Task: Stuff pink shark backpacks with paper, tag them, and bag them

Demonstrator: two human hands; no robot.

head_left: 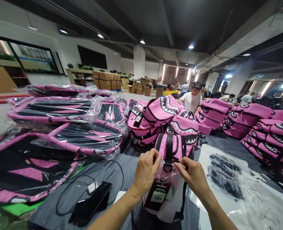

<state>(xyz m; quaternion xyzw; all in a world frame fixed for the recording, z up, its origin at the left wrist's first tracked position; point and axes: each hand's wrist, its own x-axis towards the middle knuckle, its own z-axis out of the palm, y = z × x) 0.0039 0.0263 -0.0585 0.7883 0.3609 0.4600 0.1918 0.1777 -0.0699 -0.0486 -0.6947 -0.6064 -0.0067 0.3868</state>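
Observation:
In front of me stands a pink and black backpack (pixel 159 142) with a black strap (pixel 169 145) and a black buckle (pixel 167 166). A dark hang tag (pixel 157 195) with a white label dangles from it on a red cord. My left hand (pixel 146 169) is closed in a pinch at the backpack's left side, beside the buckle. On the other side, my right hand (pixel 194 174) pinches the backpack just right of the buckle. Exactly which part lies between the fingers of each hand is hidden. White wrapping shows under the tag.
Plastic-wrapped backpacks (pixel 88 137) are piled at left. A black phone (pixel 90 203) and a cable (pixel 123 174) lie on the grey-covered table (pixel 52 209). Clear printed bags (pixel 224 172) lie at right, below stacked pink backpacks (pixel 249 110). A person (pixel 191 100) stands across the table.

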